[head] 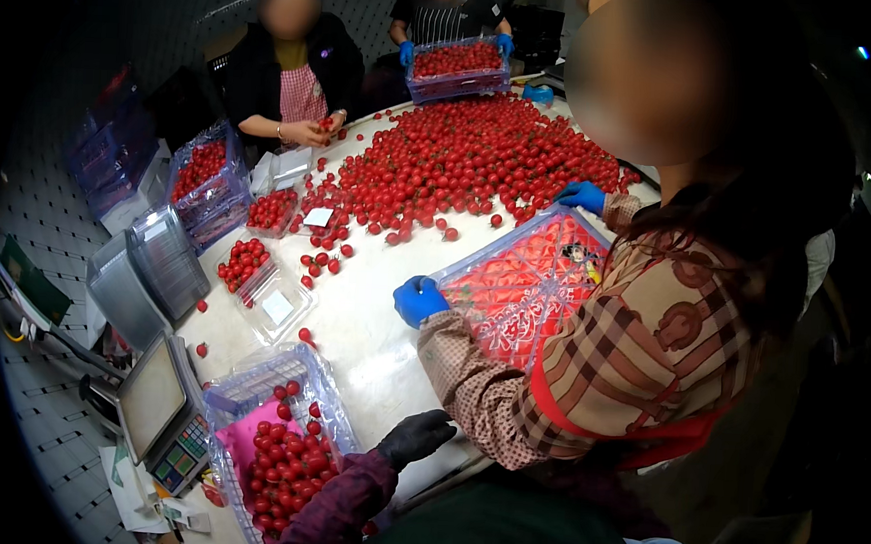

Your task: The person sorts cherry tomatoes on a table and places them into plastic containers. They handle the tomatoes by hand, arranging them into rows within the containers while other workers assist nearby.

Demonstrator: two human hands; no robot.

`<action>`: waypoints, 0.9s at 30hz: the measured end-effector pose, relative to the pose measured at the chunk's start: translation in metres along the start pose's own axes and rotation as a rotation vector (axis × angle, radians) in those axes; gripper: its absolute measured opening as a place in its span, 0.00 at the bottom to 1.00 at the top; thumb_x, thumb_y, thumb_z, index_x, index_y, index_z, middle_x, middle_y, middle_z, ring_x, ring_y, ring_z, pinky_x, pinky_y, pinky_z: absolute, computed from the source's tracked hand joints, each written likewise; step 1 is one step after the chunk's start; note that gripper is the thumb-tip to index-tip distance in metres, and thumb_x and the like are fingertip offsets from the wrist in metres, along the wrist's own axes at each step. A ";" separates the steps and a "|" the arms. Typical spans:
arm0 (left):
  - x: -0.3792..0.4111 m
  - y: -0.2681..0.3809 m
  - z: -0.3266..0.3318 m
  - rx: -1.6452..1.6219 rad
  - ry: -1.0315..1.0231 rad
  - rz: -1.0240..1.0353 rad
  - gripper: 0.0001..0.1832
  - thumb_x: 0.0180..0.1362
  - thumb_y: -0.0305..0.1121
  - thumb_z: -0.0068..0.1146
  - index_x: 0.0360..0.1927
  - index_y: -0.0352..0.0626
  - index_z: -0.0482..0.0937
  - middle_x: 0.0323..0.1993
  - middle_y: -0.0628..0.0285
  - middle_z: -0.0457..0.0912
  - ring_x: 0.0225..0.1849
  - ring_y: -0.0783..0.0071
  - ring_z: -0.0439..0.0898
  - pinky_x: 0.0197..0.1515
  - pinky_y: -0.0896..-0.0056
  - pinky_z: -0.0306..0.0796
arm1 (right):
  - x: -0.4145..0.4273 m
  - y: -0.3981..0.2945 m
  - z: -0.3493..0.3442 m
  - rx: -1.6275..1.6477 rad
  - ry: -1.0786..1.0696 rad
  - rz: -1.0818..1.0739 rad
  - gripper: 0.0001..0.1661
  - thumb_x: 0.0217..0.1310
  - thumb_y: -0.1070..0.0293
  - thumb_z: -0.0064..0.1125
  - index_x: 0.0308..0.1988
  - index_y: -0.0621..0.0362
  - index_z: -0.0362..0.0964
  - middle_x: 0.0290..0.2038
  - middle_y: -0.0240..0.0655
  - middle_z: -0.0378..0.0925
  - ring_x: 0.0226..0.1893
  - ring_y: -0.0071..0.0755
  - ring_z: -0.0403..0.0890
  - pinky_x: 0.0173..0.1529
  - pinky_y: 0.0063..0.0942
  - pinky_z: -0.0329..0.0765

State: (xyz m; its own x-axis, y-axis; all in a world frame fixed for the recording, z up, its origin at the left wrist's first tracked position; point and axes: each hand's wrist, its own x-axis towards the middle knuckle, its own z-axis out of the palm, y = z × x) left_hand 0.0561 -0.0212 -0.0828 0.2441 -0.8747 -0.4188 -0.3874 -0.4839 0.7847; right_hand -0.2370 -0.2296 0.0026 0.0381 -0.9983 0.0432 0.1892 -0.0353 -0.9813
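My left hand (pixel 417 438), in a black glove and a maroon sleeve, is over the near edge of the white table (pixel 371 372). Its fingers stretch out to the right, and I see nothing in it. My right hand is out of view. Left of my forearm, a lilac plastic crate (pixel 309 361) lined with clear film holds cherry tomatoes (pixel 289 464) and a pink sheet (pixel 246 428). Across from my hand, a co-worker's blue-gloved hands (pixel 421 301) grip another lilac crate (pixel 531 277) with a red printed sheet showing through its lattice.
A large heap of cherry tomatoes (pixel 456 162) covers the far table. Clear clamshell boxes (pixel 275 304), stacked plastic trays (pixel 166 258) and a digital scale (pixel 166 413) line the left side. Two people work at the far side, one holding a filled crate (pixel 457 66). The nearby co-worker (pixel 646 342) stands close on the right.
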 end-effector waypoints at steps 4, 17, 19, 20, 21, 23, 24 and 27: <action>0.001 -0.011 0.003 -0.247 -0.034 -0.105 0.22 0.59 0.40 0.50 0.52 0.35 0.71 0.45 0.55 0.77 0.46 0.67 0.75 0.52 0.68 0.67 | 0.030 -0.101 -0.071 -0.429 0.240 -0.351 0.20 0.61 0.59 0.45 0.47 0.60 0.68 0.46 0.42 0.73 0.43 0.38 0.75 0.45 0.31 0.73; 0.008 -0.005 -0.012 -0.761 0.022 -0.164 0.24 0.57 0.42 0.51 0.52 0.36 0.70 0.42 0.59 0.77 0.43 0.71 0.75 0.48 0.69 0.68 | 0.142 -0.112 -0.027 -1.567 0.327 -0.682 0.19 0.60 0.64 0.45 0.47 0.64 0.68 0.48 0.45 0.72 0.48 0.40 0.73 0.51 0.32 0.70; -0.003 -0.034 -0.009 -0.825 0.113 -0.231 0.25 0.56 0.43 0.52 0.52 0.37 0.71 0.44 0.56 0.77 0.44 0.66 0.76 0.49 0.65 0.69 | 0.110 -0.065 0.090 -1.330 -0.012 -0.899 0.19 0.60 0.65 0.45 0.47 0.65 0.68 0.48 0.45 0.71 0.49 0.41 0.72 0.52 0.32 0.70; 0.028 -0.041 0.006 -0.864 0.047 -0.172 0.25 0.56 0.44 0.51 0.52 0.37 0.71 0.45 0.53 0.77 0.43 0.62 0.77 0.49 0.60 0.69 | 0.078 -0.060 0.135 -1.340 -0.140 -0.997 0.19 0.60 0.65 0.45 0.47 0.65 0.68 0.48 0.45 0.71 0.49 0.41 0.72 0.52 0.32 0.70; 0.039 -0.042 0.011 -0.880 0.048 -0.169 0.25 0.56 0.45 0.51 0.52 0.38 0.72 0.46 0.50 0.77 0.43 0.57 0.78 0.50 0.56 0.69 | 0.064 -0.038 0.171 -1.366 -0.274 -1.038 0.19 0.60 0.66 0.45 0.47 0.65 0.68 0.49 0.45 0.71 0.49 0.41 0.72 0.53 0.32 0.69; 0.028 -0.023 -0.008 -0.810 0.138 -0.121 0.26 0.56 0.46 0.52 0.54 0.39 0.70 0.46 0.55 0.77 0.44 0.62 0.77 0.50 0.60 0.69 | 0.041 0.020 0.231 -1.500 -0.449 -1.124 0.18 0.59 0.67 0.45 0.47 0.66 0.68 0.49 0.46 0.71 0.50 0.41 0.72 0.54 0.32 0.69; 0.034 -0.013 -0.010 -0.804 0.150 -0.062 0.26 0.56 0.45 0.53 0.53 0.37 0.70 0.45 0.57 0.77 0.44 0.65 0.76 0.50 0.64 0.68 | 0.037 0.027 0.239 -1.646 -0.385 -1.186 0.18 0.59 0.67 0.45 0.47 0.66 0.68 0.49 0.46 0.71 0.50 0.41 0.71 0.54 0.32 0.69; 0.032 0.010 -0.009 -0.888 0.198 -0.004 0.26 0.57 0.44 0.53 0.54 0.39 0.66 0.39 0.60 0.77 0.38 0.74 0.76 0.40 0.73 0.69 | 0.039 0.021 0.234 -1.920 -0.131 -1.345 0.18 0.59 0.68 0.44 0.47 0.67 0.68 0.49 0.46 0.70 0.51 0.42 0.71 0.56 0.32 0.68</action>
State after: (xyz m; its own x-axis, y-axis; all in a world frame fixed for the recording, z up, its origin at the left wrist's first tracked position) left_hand 0.0682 -0.0535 -0.0840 0.4239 -0.8125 -0.4002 0.4207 -0.2147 0.8814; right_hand -0.0017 -0.2584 0.0277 0.7751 -0.3857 0.5005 -0.6317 -0.4848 0.6049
